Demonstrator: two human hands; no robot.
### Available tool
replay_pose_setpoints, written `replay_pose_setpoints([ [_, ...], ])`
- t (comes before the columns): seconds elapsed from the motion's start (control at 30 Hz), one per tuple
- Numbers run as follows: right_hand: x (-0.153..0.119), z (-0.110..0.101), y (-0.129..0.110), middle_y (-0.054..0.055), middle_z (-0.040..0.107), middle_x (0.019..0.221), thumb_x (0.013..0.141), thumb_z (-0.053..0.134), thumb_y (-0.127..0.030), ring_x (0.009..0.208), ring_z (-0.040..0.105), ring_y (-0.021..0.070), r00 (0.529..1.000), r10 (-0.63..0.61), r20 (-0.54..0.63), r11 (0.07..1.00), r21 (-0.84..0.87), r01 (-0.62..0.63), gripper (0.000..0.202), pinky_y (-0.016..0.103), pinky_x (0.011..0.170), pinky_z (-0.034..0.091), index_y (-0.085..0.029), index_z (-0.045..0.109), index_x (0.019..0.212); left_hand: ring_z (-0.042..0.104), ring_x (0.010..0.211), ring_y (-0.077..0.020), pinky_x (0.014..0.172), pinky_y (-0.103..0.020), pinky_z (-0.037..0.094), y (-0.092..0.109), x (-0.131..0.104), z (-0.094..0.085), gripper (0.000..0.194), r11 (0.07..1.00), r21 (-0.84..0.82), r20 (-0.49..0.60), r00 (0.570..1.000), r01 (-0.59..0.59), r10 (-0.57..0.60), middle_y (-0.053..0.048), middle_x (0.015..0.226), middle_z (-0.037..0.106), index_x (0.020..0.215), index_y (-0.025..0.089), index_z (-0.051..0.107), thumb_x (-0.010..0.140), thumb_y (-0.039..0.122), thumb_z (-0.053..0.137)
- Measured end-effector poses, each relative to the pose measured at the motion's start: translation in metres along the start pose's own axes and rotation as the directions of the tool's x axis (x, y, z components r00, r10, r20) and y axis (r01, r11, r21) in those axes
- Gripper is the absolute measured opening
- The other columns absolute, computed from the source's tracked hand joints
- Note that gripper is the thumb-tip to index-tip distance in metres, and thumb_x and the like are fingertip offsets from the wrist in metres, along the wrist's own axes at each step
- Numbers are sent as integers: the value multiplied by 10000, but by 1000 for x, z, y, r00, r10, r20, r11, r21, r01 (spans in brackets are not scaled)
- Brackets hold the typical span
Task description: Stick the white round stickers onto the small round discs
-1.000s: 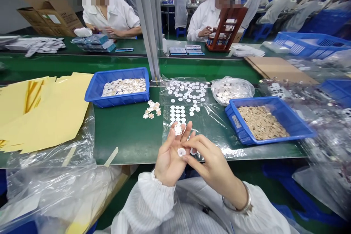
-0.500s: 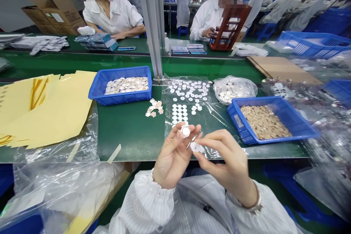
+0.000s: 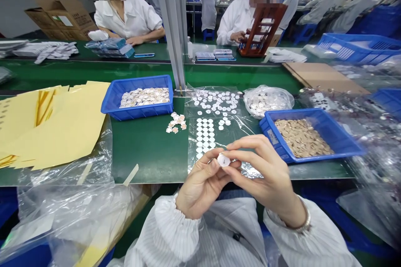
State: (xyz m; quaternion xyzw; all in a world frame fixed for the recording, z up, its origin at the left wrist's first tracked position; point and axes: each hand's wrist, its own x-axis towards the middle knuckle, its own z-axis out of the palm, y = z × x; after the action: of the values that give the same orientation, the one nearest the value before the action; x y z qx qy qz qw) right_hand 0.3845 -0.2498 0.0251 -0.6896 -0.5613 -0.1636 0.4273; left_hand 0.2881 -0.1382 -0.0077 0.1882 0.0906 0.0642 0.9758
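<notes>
In front of my body, both hands meet at a small round white disc (image 3: pixel 223 159) with a dark mark at its middle. My left hand (image 3: pixel 203 185) grips its left edge between thumb and fingers. From the right, my right hand (image 3: pixel 261 171) pinches the disc with thumb and fingertips. A thin piece near the right fingertips is too small to make out. Just beyond lie rows of white round stickers (image 3: pixel 205 133) on a clear plastic sheet (image 3: pixel 247 127). Several loose round pieces (image 3: pixel 176 123) lie left of that sheet.
A blue bin (image 3: pixel 138 112) of round pieces stands at left, another blue bin (image 3: pixel 338 150) of tan discs at right. Beside it sits a clear bag (image 3: pixel 268 101) of discs. Yellow sheets (image 3: pixel 72 129) cover the left. A metal post (image 3: pixel 175 29) rises ahead; co-workers sit beyond.
My right hand has brought its small white piece onto the ring-marked disc in my left hand. Both hands are now together, slightly lower, showing more sticker rows.
</notes>
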Motion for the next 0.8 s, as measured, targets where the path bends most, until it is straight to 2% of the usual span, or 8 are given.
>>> replay_pose_setpoints([
  [0.2,1,-4,2,59,671,964,837,647,-176,901,618,208,999,-20,34,1000,-3,20,217,398,771,508,-239,641,1045,708,889,-142,872,-257,538,0,0,1,136,1000,11,-19,1000,17,-16,0,872,758,900,205,719,765,217,734],
  [0.47,2,-6,3,49,671,958,854,629,-197,889,613,202,998,-32,53,998,-59,36,199,403,786,497,-250,644,1045,700,897,-158,913,-295,511,0,0,4,110,998,48,-110,994,30,-24,2,873,736,900,198,690,792,210,704],
  [0.67,1,-4,4,59,674,1004,856,642,-234,919,617,208,997,13,71,1000,-9,-13,208,395,785,488,-232,615,1062,698,878,-148,852,-254,524,0,0,4,164,999,23,-86,996,35,-33,-4,862,732,975,182,683,812,197,680],
  [0.8,2,-2,4,53,680,999,856,637,-234,908,627,208,997,37,65,999,9,-38,187,394,785,491,-236,620,1043,695,862,-148,828,-239,526,1,1,7,121,998,39,-105,994,41,-36,-13,842,726,946,166,686,842,212,645],
])
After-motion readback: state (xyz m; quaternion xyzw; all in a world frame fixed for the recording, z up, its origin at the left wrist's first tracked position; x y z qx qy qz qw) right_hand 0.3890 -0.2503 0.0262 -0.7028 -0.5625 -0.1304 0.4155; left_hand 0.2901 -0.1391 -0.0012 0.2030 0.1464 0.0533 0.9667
